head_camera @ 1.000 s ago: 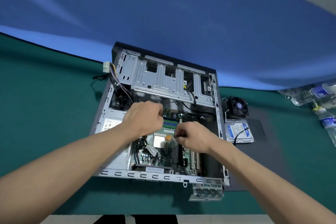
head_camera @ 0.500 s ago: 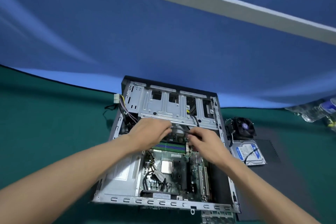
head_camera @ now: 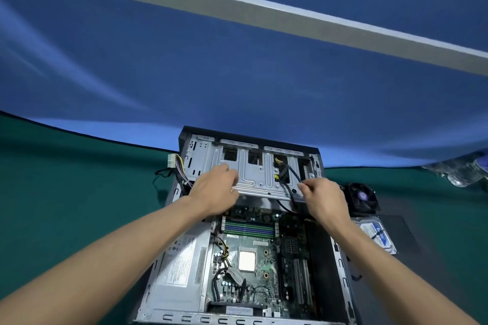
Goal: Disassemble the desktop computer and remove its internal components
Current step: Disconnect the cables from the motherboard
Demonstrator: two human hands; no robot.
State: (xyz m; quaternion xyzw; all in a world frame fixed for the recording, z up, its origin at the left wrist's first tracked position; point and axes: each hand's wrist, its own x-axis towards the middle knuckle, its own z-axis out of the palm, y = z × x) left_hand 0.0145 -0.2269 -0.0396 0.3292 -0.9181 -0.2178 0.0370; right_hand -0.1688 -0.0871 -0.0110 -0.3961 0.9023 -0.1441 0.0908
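Observation:
The open desktop case [head_camera: 158, 295] lies flat on the green table, its motherboard [head_camera: 261, 253] bare with the CPU [head_camera: 247, 261] and RAM sticks [head_camera: 248, 228] showing. At the far end sits the metal drive cage [head_camera: 253, 177]. My left hand [head_camera: 214, 192] rests on the cage's front left edge, fingers bent over it. My right hand [head_camera: 323, 198] pinches a black cable [head_camera: 293, 170] that runs up into the cage's opening. The silver power supply [head_camera: 179, 261] fills the case's left side.
A cooler fan [head_camera: 363, 196] and a hard drive [head_camera: 377, 235] lie on a dark panel [head_camera: 404, 229] right of the case. A white power connector with coloured wires [head_camera: 173, 163] hangs out at the far left. Plastic bottles [head_camera: 459, 173] sit at far right.
Both hands moved away from the motherboard up to the drive cage. My right hand now lifts a black cable there; the view has tilted upward.

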